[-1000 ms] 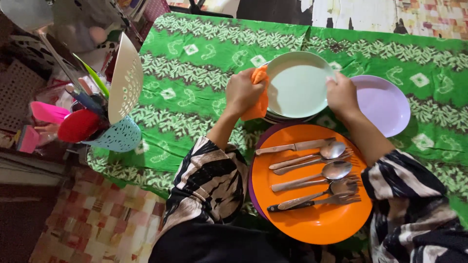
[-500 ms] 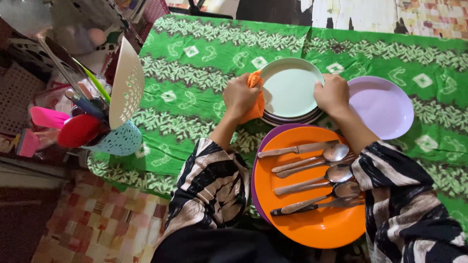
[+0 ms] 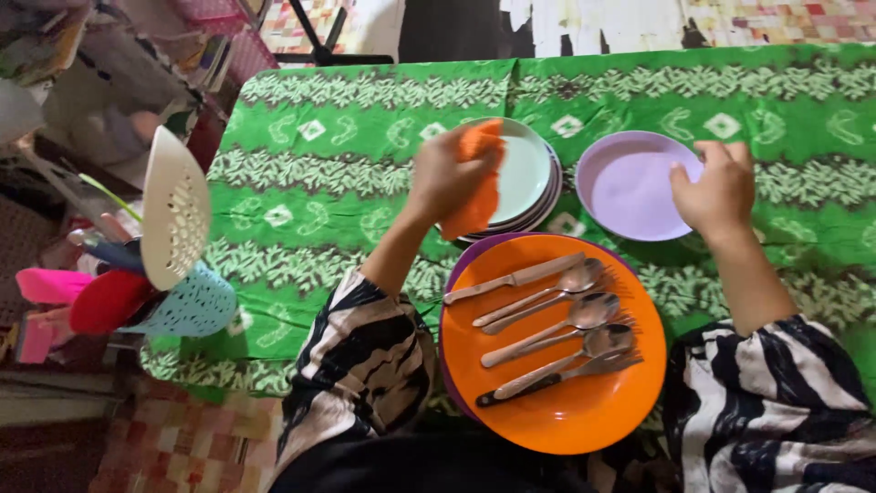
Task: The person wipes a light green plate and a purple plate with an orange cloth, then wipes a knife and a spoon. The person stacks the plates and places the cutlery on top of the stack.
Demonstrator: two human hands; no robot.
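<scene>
**Cloth on the plate stack, free hand over the lilac plate**

The left hand (image 3: 447, 173) is bunching an orange cloth (image 3: 479, 183) in a closed grip, pinching its folds between fingers and palm, and pressing it against the left rim of the pale green plate (image 3: 525, 169); that plate is lying on top of a short stack of plates (image 3: 538, 205) on the green patterned surface (image 3: 310, 173); the cloth is looking soft and limp, easy to wad, best held as a loose ball. The right hand (image 3: 716, 192) is hovering at the right edge of the lilac plate (image 3: 630, 183), fingers loosely spread, apparently holding nothing; whether it is touching the rim I cannot tell. The plates are looking light, stiff and smooth, likely plastic and slippery if wet; the rim is the natural place to take hold. Nearer the person, an orange plate (image 3: 566, 411) is carrying a knife, spoons and forks (image 3: 547, 319); at the left, a pale blue perforated holder (image 3: 187, 306) is standing with a cream slotted utensil (image 3: 175, 210). No packages, labels or signs are showing clearly.
</scene>
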